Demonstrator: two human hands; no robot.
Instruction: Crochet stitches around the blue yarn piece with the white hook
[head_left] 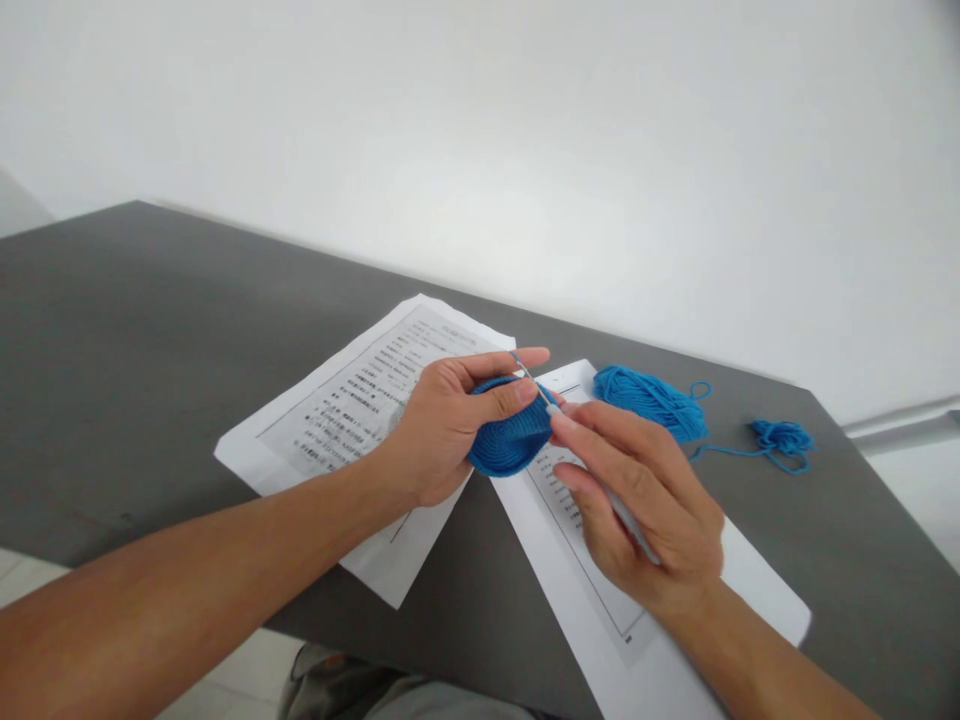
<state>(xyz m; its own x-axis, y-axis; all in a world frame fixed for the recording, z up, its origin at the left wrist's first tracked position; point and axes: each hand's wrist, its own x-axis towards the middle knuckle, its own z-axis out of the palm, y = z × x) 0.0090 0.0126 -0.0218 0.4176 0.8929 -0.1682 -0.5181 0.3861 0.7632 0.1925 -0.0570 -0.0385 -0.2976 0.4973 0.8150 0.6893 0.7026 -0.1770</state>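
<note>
My left hand is closed around a round blue crocheted piece, thumb on top and index finger stretched along its far edge. My right hand pinches a thin crochet hook, whose tip pokes into the piece's upper edge near my left fingertips. The hook's pale handle runs back under my right fingers. Both hands hover just above the dark grey table, over two printed sheets.
One printed sheet lies under my left hand, another printed sheet under my right. A bundle of blue yarn sits behind my right hand, with a smaller yarn tangle to its right. A white wall lies beyond the table's far edge.
</note>
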